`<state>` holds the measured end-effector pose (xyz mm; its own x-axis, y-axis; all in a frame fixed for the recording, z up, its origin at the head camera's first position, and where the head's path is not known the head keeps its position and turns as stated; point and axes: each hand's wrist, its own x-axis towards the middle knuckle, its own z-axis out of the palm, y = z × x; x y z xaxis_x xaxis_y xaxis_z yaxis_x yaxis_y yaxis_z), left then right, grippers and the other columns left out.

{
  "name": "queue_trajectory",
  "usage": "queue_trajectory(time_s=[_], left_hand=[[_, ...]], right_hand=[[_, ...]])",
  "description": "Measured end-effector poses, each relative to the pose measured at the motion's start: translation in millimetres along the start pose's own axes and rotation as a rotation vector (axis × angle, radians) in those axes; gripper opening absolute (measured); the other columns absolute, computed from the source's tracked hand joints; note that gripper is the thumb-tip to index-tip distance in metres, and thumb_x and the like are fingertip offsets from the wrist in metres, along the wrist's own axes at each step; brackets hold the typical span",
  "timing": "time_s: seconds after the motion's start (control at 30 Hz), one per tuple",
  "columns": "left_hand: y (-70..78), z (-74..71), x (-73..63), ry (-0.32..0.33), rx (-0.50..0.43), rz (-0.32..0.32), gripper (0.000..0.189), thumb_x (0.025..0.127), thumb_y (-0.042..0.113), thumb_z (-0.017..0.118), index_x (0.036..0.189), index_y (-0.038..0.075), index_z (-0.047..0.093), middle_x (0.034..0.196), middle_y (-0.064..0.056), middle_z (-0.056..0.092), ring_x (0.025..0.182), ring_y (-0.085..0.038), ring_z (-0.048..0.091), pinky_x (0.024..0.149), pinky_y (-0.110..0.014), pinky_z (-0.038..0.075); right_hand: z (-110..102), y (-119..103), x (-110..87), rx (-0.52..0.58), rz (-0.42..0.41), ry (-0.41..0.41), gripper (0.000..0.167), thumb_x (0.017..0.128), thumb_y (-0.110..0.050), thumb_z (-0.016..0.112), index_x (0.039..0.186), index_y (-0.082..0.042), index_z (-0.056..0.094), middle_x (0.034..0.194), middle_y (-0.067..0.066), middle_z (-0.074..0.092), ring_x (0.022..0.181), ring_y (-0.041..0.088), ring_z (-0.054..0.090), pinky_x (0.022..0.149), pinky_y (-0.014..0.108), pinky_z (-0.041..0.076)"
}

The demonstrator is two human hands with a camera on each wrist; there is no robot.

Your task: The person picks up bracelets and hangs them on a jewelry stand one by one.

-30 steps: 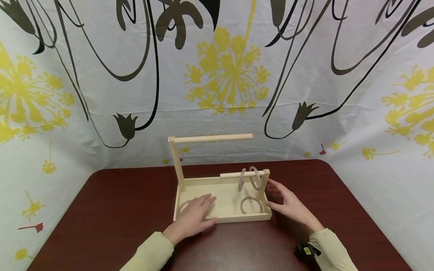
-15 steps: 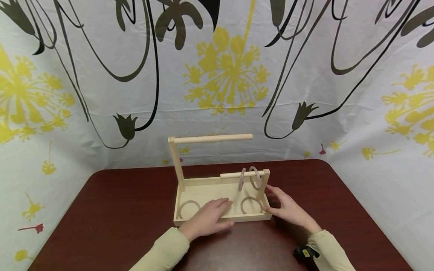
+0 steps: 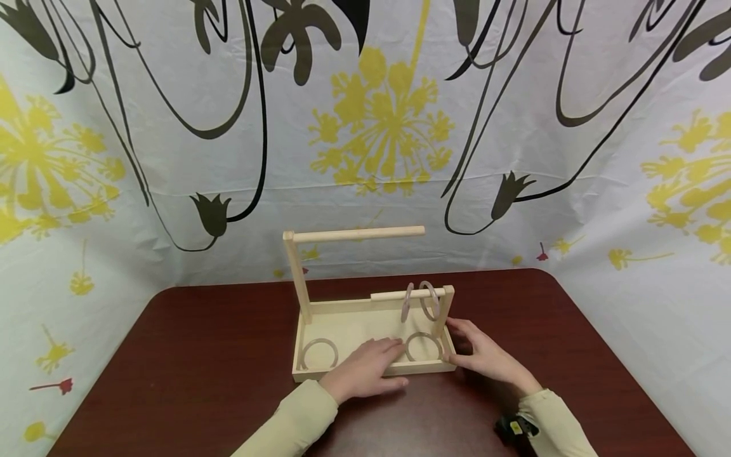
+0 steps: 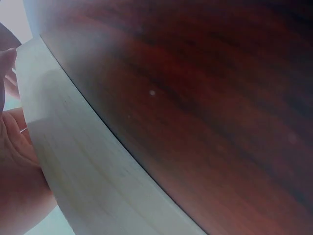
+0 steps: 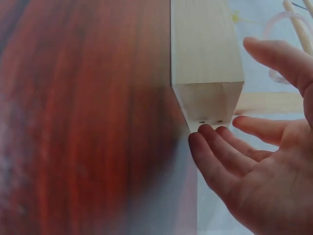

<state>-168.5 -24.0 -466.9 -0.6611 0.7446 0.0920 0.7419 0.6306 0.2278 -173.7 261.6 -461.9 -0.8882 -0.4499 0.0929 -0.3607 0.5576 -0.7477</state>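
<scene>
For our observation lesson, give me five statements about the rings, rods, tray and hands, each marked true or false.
1. Two rings hang on the lower rod. True.
2. The upper rod holds one ring. False: the upper rod is bare.
3. Two more rings lie in the tray. True.
4. The left hand grips the upper rod. False: the left hand is at the tray's front edge.
5. The right hand is at the tray's right end. True.

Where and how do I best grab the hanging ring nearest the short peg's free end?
I'd pinch the lower rim of that hanging ring, coming from the left, near side. It hangs on the short peg, nearly edge-on in the head view, so its rim looks exposed, and the peg's free end points left.
</scene>
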Motion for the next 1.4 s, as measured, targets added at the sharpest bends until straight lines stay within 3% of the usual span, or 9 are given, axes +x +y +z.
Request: queue_trajectory(time_s=[0.27, 0.73, 1.3, 1.4], left_hand=[[0.8, -0.3, 1.0, -0.089, -0.008, -0.037, 0.064, 0.095, 0.054, 0.052, 0.146, 0.016, 0.045, 0.15, 0.003, 0.039, 0.137, -0.025, 0.034, 0.106, -0.052, 0.03], [-1.5, -6.5, -5.3, -0.088, 0.019, -0.077, 0.063, 0.095, 0.054, 0.051, 0.144, 0.015, 0.048, 0.148, 0.002, 0.042, 0.136, -0.027, 0.036, 0.106, -0.052, 0.031], [-15.2, -17.4, -27.4, -0.083, 0.019, -0.148, 0.061, 0.095, 0.053, 0.052, 0.14, 0.01, 0.053, 0.145, -0.002, 0.047, 0.134, -0.031, 0.039, 0.107, -0.055, 0.029], [-17.2, -19.3, -31.5, -0.077, 0.017, -0.158, 0.06, 0.096, 0.051, 0.052, 0.139, 0.009, 0.054, 0.144, -0.003, 0.048, 0.134, -0.032, 0.039, 0.107, -0.056, 0.028]], right_hand=[[-1, 3, 1.0, 0.089, 0.018, -0.068, 0.076, 0.09, -0.022, 0.07, 0.147, 0.006, 0.028, 0.142, 0.03, 0.037, 0.121, 0.044, 0.047, 0.092, 0.051, 0.045], [3, 10, 1.9, 0.202, 0.082, -0.127, 0.078, 0.094, -0.022, 0.066, 0.153, -0.003, 0.019, 0.146, 0.028, 0.032, 0.13, 0.046, 0.036, 0.097, 0.057, 0.037], [2, 17, -0.1, 0.216, 0.092, -0.111, 0.077, 0.093, -0.02, 0.067, 0.152, -0.005, 0.021, 0.144, 0.025, 0.035, 0.129, 0.043, 0.037, 0.098, 0.053, 0.038], [2, 17, -1.0, 0.211, 0.087, -0.106, 0.077, 0.092, -0.02, 0.068, 0.152, -0.004, 0.021, 0.143, 0.025, 0.036, 0.128, 0.043, 0.038, 0.098, 0.047, 0.04]])
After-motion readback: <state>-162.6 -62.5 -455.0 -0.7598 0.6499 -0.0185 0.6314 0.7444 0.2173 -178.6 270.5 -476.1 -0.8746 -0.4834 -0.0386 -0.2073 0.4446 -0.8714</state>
